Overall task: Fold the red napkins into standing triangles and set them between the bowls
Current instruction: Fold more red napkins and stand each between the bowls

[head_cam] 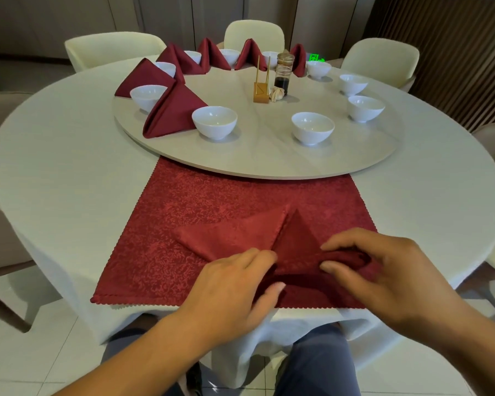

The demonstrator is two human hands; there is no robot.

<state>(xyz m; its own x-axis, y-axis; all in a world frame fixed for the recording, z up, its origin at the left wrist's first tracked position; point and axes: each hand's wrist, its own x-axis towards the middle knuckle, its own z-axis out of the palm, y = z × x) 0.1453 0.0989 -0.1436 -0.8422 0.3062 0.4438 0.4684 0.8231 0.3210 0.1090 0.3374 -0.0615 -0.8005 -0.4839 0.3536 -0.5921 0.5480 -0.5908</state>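
Item: red napkin, half folded, on the red cloth at the counter's near edge. Our left hand grips its centre fold and our right hand pinches the right flap. We should match edges, then crease firmly.

On the turntable, the wide gap at 6 o'clock between two white bowls is open for a hand. From 8 to 1 o'clock, standing napkins fill the gaps and block the way. From 2 to 5 o'clock the gaps between bowls are open. A bottle and a gold holder stand in the middle. Below 6 o'clock, the left hand and right hand hold a half-folded napkin.
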